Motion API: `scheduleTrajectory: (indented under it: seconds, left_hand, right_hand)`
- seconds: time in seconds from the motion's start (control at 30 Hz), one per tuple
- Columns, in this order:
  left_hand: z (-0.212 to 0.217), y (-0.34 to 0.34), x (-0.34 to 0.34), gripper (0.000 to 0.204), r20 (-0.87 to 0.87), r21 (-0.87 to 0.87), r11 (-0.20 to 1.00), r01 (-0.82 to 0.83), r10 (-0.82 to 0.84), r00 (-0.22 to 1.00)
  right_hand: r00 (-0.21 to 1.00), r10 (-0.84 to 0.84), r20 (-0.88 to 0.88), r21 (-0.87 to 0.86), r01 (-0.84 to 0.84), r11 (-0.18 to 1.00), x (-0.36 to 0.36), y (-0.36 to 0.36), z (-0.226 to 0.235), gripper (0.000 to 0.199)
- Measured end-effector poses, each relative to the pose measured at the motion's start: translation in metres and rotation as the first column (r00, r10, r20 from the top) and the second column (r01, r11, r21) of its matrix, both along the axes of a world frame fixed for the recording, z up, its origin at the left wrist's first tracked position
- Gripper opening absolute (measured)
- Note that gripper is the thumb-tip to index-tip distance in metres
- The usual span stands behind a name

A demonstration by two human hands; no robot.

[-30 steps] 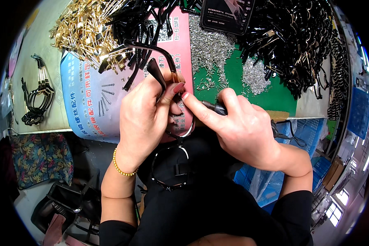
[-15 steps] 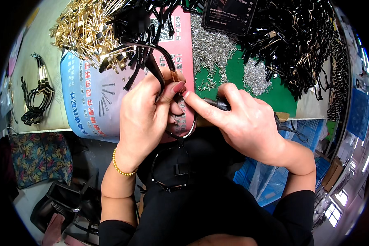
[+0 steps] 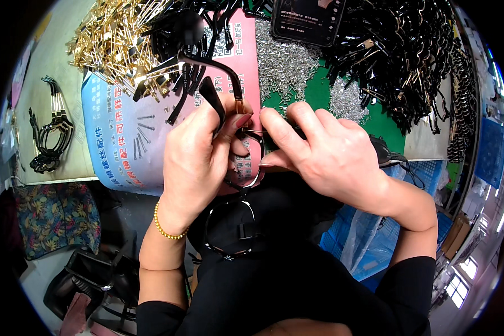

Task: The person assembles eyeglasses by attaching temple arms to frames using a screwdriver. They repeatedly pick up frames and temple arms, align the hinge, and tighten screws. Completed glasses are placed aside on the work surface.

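Observation:
My left hand (image 3: 199,151) is closed on an eyeglass frame (image 3: 229,259), pinching it near the hinge between thumb and fingers. A dark temple (image 3: 229,66) with a gold-coloured section rises above that hand. The frame's rims hang down over my black clothing. Just to the right is my right hand (image 3: 333,154), its thumb and index finger apart beside the frame. Under its palm lies a black corded tool (image 3: 382,150), mostly hidden, with its cord leaving at the right. Whether a screw sits at the hinge is too small to tell.
Silver screws (image 3: 288,61) lie heaped on a green mat (image 3: 389,126), with a smaller pile (image 3: 347,99) beside them. Gold-coloured parts (image 3: 115,45), black temples (image 3: 392,61) and a phone (image 3: 305,25) surround the printed sheet (image 3: 115,140). Stacked frames (image 3: 53,131) lie left; blue crates (image 3: 339,235) stand below.
My right hand's index finger has drawn back from the hinge, and its thumb now shows apart below. The dark tool has shifted further under the palm. My left hand keeps the frame nearly still.

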State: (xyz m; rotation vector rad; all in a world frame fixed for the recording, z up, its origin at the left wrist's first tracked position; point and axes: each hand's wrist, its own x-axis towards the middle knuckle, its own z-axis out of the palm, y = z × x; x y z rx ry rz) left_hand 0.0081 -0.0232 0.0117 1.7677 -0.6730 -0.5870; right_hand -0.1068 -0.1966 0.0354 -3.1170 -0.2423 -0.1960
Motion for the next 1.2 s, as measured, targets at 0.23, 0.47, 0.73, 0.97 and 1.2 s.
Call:
scheduleTrajectory:
  seconds: [0.23, 0.47, 0.73, 0.97, 1.2]
  left_hand:
    - [-0.005, -0.020, 0.028, 0.019, 0.199, -0.065, 0.989, -0.131, 0.141, 0.970]
    - [0.001, 0.006, 0.024, 0.041, 0.099, -0.395, 0.835, -0.382, 0.452, 0.886]
    - [-0.011, 0.046, -0.010, 0.032, 0.028, -0.414, 0.757, -0.505, 0.565, 0.824]
    - [-0.013, 0.068, -0.014, 0.016, 0.704, 0.130, 0.948, -0.290, 0.118, 0.701]
    - [-0.018, 0.073, -0.052, 0.034, 0.754, 0.062, 0.992, 0.109, -0.118, 0.646]
  right_hand:
    - [0.965, -0.219, -0.144, 0.163, 0.241, 0.957, -0.022, -0.012, 0.032, 0.037]
    - [0.891, -0.314, -0.327, 0.133, 0.372, 0.919, -0.052, -0.019, 0.033, 0.059]
    - [0.904, -0.325, -0.278, 0.125, 0.370, 0.921, -0.053, -0.018, 0.022, 0.064]
    - [0.901, -0.316, -0.296, 0.029, 0.339, 0.940, -0.048, -0.014, 0.025, 0.071]
    - [0.947, -0.172, -0.270, 0.375, 0.268, 0.888, -0.044, -0.013, 0.037, 0.065]
